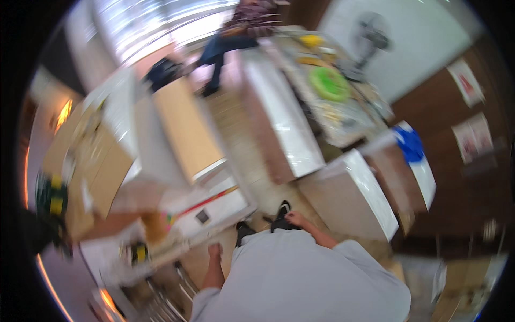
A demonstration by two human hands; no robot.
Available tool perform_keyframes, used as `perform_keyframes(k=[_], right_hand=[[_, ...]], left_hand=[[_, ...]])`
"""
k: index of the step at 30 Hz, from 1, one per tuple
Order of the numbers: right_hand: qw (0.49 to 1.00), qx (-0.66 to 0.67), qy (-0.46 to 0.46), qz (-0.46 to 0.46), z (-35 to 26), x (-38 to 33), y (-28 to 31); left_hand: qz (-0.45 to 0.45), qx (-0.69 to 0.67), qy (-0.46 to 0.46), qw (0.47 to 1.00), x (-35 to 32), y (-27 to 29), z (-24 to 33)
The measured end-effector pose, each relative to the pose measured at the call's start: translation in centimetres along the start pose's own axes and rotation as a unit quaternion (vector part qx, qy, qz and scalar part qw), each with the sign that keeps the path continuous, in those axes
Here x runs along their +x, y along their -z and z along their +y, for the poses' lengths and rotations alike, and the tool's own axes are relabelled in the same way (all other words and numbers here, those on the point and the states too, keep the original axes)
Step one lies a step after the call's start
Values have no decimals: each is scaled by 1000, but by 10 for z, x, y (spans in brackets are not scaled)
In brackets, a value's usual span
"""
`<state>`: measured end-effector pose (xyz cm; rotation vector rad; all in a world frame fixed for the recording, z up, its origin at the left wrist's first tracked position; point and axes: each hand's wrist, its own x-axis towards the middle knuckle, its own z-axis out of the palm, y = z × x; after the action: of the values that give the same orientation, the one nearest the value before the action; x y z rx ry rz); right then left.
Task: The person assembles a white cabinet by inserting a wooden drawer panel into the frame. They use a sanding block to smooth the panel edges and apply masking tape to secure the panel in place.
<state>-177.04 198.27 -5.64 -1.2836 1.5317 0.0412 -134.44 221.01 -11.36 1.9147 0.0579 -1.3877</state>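
Pale grey cloth shirt (pixel 311 273) lies nearest; bare left hand (pixel 215 250) hangs near flat white bench (pixel 221 206), right hand (pixel 294 217) near black shoe (pixel 281 213); fingers' closure I cannot tell.

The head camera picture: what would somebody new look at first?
Probably the bright green round thing, on the cluttered table toward the upper right. Next, the glaring window at the upper left, then the vivid blue patch at the right, lower than the green thing.

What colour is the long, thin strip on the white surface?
The strip is mostly red; it shows in the head view.
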Motion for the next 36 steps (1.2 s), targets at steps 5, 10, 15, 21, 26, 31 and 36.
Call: perform_keyframes(k=[5,10,15,21,26,31,36], right_hand=[[991,38,-41,121,26,-11,7],[913,395,-63,81,54,-27,25],[993,64,-80,63,83,-35,81],[994,48,-82,-55,99,-2,119],[986,46,-126,-101,131,34,165],[976,88,-155,-123,131,86,189],[992,-15,117,45,20,170,179]], left_hand=[[-113,106,73,985,-18,-26,10],[-124,220,41,967,-12,-52,41],[42,280,-113,952,-6,-86,80],[112,16,-175,978,-24,-126,123],[161,131,-164,964,-70,-166,62],[135,253,-76,955,-118,-155,-40],[218,168,92,957,-116,-108,-103]])
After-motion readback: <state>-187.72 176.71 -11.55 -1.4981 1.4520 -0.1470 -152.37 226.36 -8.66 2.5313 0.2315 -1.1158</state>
